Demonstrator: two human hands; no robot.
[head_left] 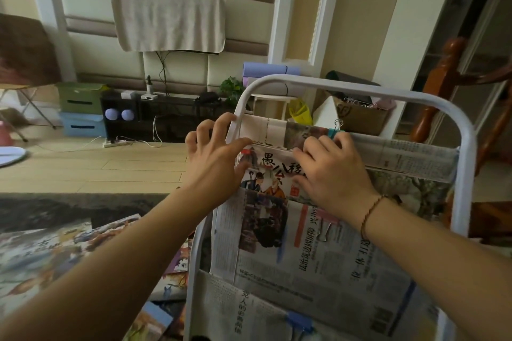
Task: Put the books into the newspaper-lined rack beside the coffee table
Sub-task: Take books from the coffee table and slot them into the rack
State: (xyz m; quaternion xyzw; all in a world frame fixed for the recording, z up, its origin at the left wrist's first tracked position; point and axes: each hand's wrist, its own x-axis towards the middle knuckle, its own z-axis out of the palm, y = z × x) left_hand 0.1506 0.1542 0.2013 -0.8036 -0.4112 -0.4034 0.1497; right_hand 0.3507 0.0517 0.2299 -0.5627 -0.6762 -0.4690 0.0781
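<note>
Step in hand, as I read it: seating a picture book (267, 174) in the top pocket of the rack (360, 88), centre-right of frame.

Left hand (213, 163): fingers spread and lightly bent, tips on the white tube at the rack's upper left corner, thumb reaching onto the book's top edge. Holds nothing that I can see; more steadying than gripping. Right hand (332, 174): fingers curled over the folded newspaper (318, 257) edge of the upper pocket, just under a teal binder clip (333, 133); thumb side pressing on the book cover. Whether it pinches the paper or the book too, can't tell.

To do it well: keep the pocket mouth pulled open w/ the right hand, slide the book straight down behind the paper lip, don't drag on the clip, since newsprint tears easily & the clips are all that hold the lining. Left hand should brace the frame so it doesn't tip.

More books (83, 252) lie loose at lower left of frame, on the dark rug/surface there, overlapping each other; still to go in.

Materials:
- Rack: round white metal tube, smooth, bent in a wide arch.
- Lining: thin, matte, creased newsprint, folded into pockets, another blue clip (300, 321) at bottom.
- Book: glossy cover, flat, thin, coloured figures & large characters.
- Floor beyond: pale wood planks.
</note>
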